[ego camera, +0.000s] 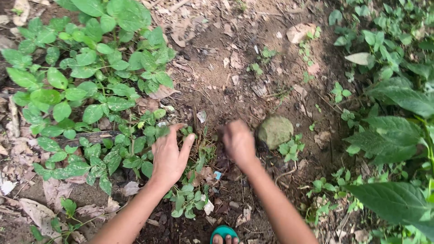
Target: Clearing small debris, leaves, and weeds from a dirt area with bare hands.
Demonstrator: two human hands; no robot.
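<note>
- Head view: we look down on bare brown soil (235,58) strewn with dry leaves (27,208) and twigs, a patch of broad green creeper (90,77) filling the far left and taller leafy plants (398,135) along the right edge.
- A rounded, moss-tinted stone (275,131) sits in the dirt just right of centre, and a small blue scrap (218,175) lies on the ground between our forearms.
- Our left hand (169,153) is spread flat, fingers splayed, pressing down at the near right edge of the creeper, where thin stems and small leaves (187,201) run under the palm.
- Our right hand (238,142) is curled into a loose fist just left of the stone; it blurs slightly, and we cannot tell whether it is clamped on a stem or root or merely bunched at the soil.
- The two hands stay apart, with a low tuft of small weeds (201,149) standing between them; that tuft is the thing both hands frame.
- In our judgement the work goes best if the left hand keeps neighbouring leaves pinned aside while the right grips low at the base of the tuft, not at its tips, so that stems do not snap.
- A teal sandal (224,234) with our toes shows at the near edge, so we think the footing is close and we should keep balance over it.
</note>
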